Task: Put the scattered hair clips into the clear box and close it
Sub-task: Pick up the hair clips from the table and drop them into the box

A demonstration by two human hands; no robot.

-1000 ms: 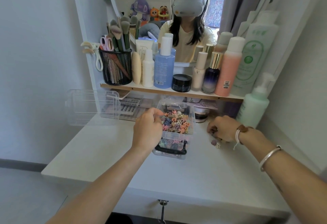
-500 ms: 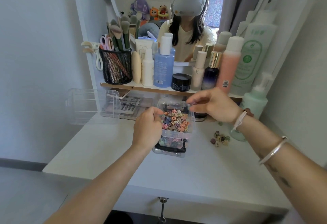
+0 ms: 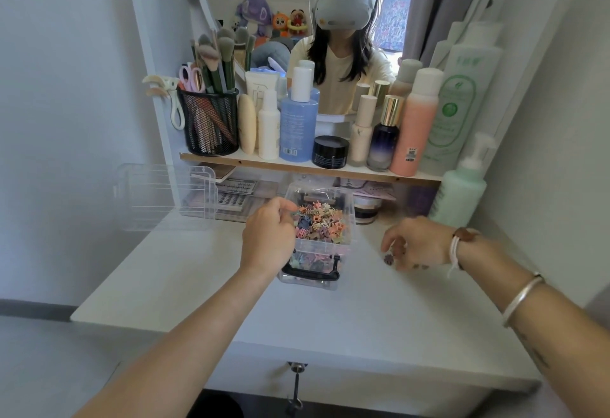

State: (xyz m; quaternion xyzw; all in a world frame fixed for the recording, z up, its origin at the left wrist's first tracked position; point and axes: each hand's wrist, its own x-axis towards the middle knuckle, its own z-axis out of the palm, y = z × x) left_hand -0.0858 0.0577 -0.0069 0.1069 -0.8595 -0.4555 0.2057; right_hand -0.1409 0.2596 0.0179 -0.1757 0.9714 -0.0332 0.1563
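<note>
Fingers [image 3: 394, 237] of my right hand [image 3: 419, 242] curl over hair clips [image 3: 389, 258] right of the clear box [image 3: 317, 247]; pinching or not, I cannot tell. My left hand [image 3: 269, 239] grips its left rim.

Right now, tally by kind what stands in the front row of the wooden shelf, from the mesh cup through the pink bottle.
Black mesh cup: 1
Cream oval container: 1
Bottles: 5
Black jar: 1
Total: 8
</note>
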